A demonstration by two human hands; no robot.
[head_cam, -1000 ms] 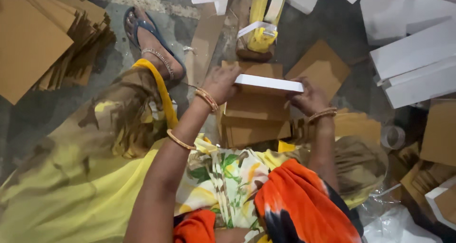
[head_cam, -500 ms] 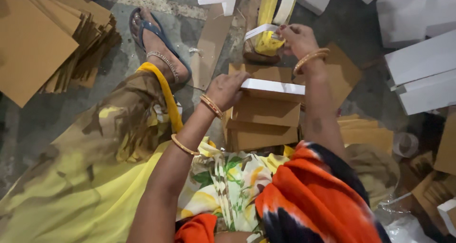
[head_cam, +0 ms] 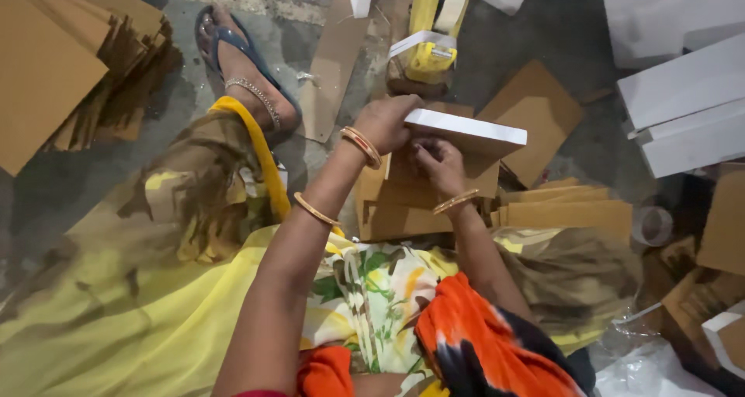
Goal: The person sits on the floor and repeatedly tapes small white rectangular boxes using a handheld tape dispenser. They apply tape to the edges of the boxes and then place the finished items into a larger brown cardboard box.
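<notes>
A: State the largest items in view.

B: The grey concrete floor (head_cam: 85, 187) carries everything. A large stack of brown cardboard sheets (head_cam: 54, 55) lies at the far left. White flat boxes (head_cam: 683, 94) lie at the far right. The person sits on the floor in yellow and orange clothing, with one sandalled foot (head_cam: 240, 71) extended ahead.

A: Identify the work item and its location.

B: A white flat box (head_cam: 466, 129), rectangular and thin, held above a low pile of brown cardboard pieces (head_cam: 403, 207) directly in front of the person. It is tilted, with its long edge running from upper left to lower right. More brown pieces (head_cam: 566, 211) lie just beside the pile, to its right.

A: Report the left hand.

B: The left hand (head_cam: 384, 121) grips the left end of the white flat box. Its fingers are closed on that end, wrapped over the top edge.

A: Report the right hand.

B: The right hand (head_cam: 438, 164) is underneath the box, against its lower face. Its fingers (head_cam: 423, 147) are curled together and touch the underside; whether they pinch something small there cannot be told.

A: Smaller items?

B: A yellow tape dispenser (head_cam: 431, 48) stands beyond the box, near the top centre. A tape roll (head_cam: 652, 226) lies at the right, near the brown pieces.
</notes>
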